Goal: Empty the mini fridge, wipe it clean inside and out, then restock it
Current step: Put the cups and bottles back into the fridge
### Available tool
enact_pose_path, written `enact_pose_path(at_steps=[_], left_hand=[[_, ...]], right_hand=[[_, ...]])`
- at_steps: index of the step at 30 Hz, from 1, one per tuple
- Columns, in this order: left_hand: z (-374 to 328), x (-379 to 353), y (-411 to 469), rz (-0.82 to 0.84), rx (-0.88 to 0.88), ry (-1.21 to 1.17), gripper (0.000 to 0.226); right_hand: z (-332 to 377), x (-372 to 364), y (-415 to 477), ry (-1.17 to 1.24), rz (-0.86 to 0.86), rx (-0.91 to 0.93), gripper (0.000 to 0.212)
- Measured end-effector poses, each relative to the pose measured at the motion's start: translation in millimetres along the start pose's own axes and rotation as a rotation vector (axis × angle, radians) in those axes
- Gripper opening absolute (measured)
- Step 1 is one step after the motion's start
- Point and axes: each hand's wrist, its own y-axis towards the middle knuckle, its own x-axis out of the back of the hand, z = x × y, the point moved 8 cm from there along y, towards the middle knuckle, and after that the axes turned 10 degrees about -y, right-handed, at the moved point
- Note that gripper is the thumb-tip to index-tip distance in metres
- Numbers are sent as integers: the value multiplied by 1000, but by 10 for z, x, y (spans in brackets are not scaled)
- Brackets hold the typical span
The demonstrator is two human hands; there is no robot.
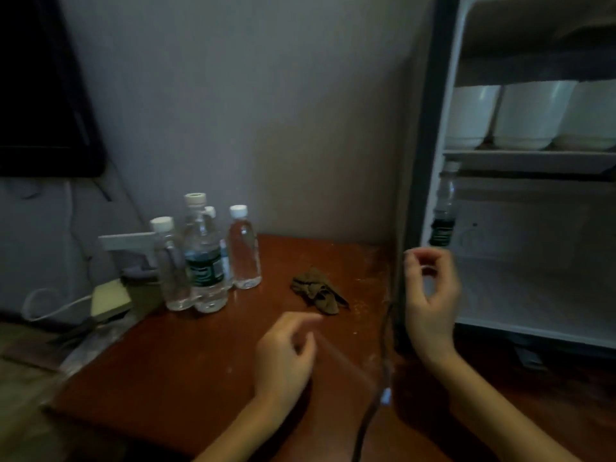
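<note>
Reddish-brown wooden table (200, 361), lightly loaded.
Four clear water bottles (203, 258) stood clustered toward its back left; a crumpled brown cloth (318, 290) lay apart to their right. Three white bowls (530, 115) sat on the fridge shelf (533, 160).

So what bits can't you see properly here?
Head view:
- Mini fridge: right side cut off by the picture edge.
- Fridge bottle: base hidden behind the right hand; touching or not, too blurred.
- Back bottle: behind the front bottles, only its cap shows.
- Labels: too blurry to read.
</note>
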Motion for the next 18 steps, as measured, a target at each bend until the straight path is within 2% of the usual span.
enact_pose_path(at_steps=[3,5,7,10,13,15,18], left_hand=[[568,839,-8,-365,238,-106,38],[870,1193,6,-480,377,-173,43],[1083,1370,83,-468,426,-219,47],[1340,1391,223,-342,532,-272,59],[1476,1341,332,-264,599,-214,74],[1529,1298,385,-247,607,-214,77],[1631,1309,438,-319,619,-222,69]], right_hand=[[280,-900,-423,107,406,-44,3],[394,-1492,-647,173,599,-144,14],[504,-1988,-777,212,694,-236,31],[601,-2631,-937,253,786,-359,64],[533,-3084,-1083,247,799,-473,93],[453,-3249,-1128,238,759,-529,100],[380,-3407,-1147,212,781,-579,97]])
